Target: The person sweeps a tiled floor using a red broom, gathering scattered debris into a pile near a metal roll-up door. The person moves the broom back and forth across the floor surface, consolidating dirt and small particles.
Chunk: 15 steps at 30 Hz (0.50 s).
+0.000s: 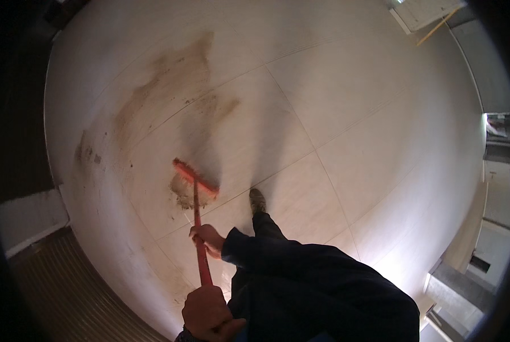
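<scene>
A red push broom (196, 179) rests with its bristled head on the pale tiled floor (366, 128). Its long red handle runs back towards me. My right hand (208, 240) is wrapped around the lower part of the handle. Nearer my body, my left hand (208, 312) grips the upper end. A small heap of brown dirt (182, 192) lies against the near side of the broom head. Beyond it, a wide smear of brown dirt (165, 81) spreads over the tiles. Darker crumbs (90, 154) are scattered further left.
My shoe (257, 201) is on the floor just right of the broom. At the lower left is a ribbed panel (71, 286), beside a pale low wall (32, 220). A thin yellow stick (438, 26) leans at the upper right. Pale furniture or fittings (496, 184) line the right side.
</scene>
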### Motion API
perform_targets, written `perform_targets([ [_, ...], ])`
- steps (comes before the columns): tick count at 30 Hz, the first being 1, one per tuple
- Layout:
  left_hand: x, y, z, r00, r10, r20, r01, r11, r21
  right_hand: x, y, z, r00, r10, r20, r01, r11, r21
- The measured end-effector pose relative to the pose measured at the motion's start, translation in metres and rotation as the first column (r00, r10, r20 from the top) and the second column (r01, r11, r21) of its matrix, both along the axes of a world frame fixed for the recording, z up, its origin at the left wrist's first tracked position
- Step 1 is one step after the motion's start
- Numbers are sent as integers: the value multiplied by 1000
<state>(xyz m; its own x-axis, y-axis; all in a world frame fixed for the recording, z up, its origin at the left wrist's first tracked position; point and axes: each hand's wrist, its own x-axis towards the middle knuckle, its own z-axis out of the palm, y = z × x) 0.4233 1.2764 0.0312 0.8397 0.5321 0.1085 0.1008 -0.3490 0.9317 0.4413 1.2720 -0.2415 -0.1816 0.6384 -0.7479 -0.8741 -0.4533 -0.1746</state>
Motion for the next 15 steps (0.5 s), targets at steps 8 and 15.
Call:
perform_targets([
  [8, -57, -33, -53, 934, 344, 101, -331, 936, -122, 62, -39, -2, 945, 90, 315, -38, 985, -167],
  [15, -142, -26, -137, 908, 340, 244, -265, 919, -291, 18, -33, -23, 883, 304, 357, -233, 945, -228],
])
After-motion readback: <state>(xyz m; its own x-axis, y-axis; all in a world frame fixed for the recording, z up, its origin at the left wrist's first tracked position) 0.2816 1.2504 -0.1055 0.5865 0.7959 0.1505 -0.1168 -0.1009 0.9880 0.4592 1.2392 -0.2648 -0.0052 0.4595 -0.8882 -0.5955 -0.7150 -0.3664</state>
